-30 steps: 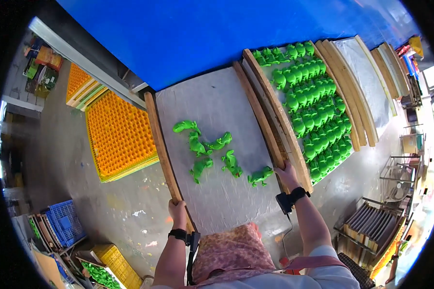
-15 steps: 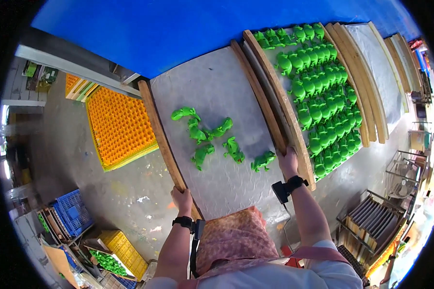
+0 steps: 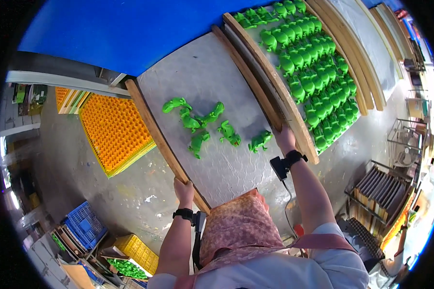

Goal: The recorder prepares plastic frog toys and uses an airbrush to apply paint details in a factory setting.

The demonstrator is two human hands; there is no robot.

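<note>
Head view: the left hand (image 3: 183,191) curls closed around the left wooden rail (image 3: 154,130) near its closer end; the grey tray (image 3: 222,173) lies right of it, six green figures (image 3: 229,133) on top, the rightmost just beside the right hand (image 3: 285,139), which grips the right rail (image 3: 248,76).

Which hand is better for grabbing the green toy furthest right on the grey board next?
Probably the right hand: it holds the right wooden rail, close beside that green toy. The left hand holds the left wooden rail, across the grey board and farther away.
</note>
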